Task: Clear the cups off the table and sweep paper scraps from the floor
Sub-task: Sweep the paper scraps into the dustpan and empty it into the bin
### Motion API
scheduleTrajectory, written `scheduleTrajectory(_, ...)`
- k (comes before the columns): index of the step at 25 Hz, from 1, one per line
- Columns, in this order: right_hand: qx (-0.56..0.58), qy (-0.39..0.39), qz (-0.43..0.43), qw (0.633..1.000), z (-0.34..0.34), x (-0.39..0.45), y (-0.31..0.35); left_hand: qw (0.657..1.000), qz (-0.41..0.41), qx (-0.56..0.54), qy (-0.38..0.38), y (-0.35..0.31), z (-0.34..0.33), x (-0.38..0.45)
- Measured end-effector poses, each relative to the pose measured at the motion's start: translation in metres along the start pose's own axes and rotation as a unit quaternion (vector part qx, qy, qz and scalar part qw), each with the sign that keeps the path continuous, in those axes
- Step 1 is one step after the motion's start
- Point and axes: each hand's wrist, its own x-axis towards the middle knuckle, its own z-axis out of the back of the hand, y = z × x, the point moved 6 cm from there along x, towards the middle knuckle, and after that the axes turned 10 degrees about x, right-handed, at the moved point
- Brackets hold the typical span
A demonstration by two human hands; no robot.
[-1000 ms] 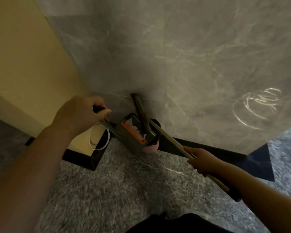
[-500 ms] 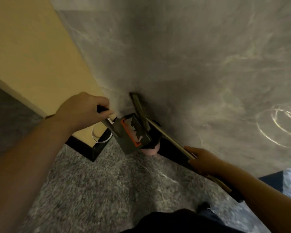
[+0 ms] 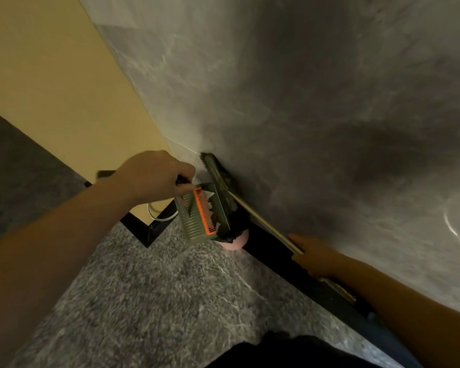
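Note:
My left hand [image 3: 154, 179] grips the dark handle of a grey-green dustpan [image 3: 197, 224] with an orange comb strip. The pan is tilted over a pink bin [image 3: 235, 241] lined with a black bag, in the corner by the wall. White paper scraps [image 3: 210, 200] lie inside the pan. My right hand [image 3: 314, 257] holds the thin wooden handle of a broom [image 3: 263, 221]. The broom head [image 3: 215, 171] rests against the grey wall above the bin. No cups are in view.
A grey marble wall [image 3: 303, 102] with a black baseboard [image 3: 276, 258] runs along the right. A yellow panel [image 3: 51, 75] stands on the left, with a white ring-shaped thing [image 3: 157, 215] at its foot. Speckled grey floor [image 3: 157, 301] spreads below me.
My left hand has tipped the dustpan steeper over the bin, so its ribbed face and orange comb now show. The view has shifted left. My right hand still keeps the broom against the wall.

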Motion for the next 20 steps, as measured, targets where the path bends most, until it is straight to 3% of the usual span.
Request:
scheduleTrajectory(7,0.048,0.000,0.006,0.999,0.014,0.014,-0.017,0.999,-0.007,-0.034,0.008,-0.013,0.003,0.019)
scheduleTrajectory(11,0.081,0.004,0.031,0.996,0.027,0.021,-0.028,0.998,0.029,-0.051,-0.004,-0.028,0.011,0.023)
scheduleTrajectory(20,0.096,0.000,0.054,0.994,0.046,0.024,-0.052,0.998,0.041,0.042,0.034,-0.057,0.026,0.056)
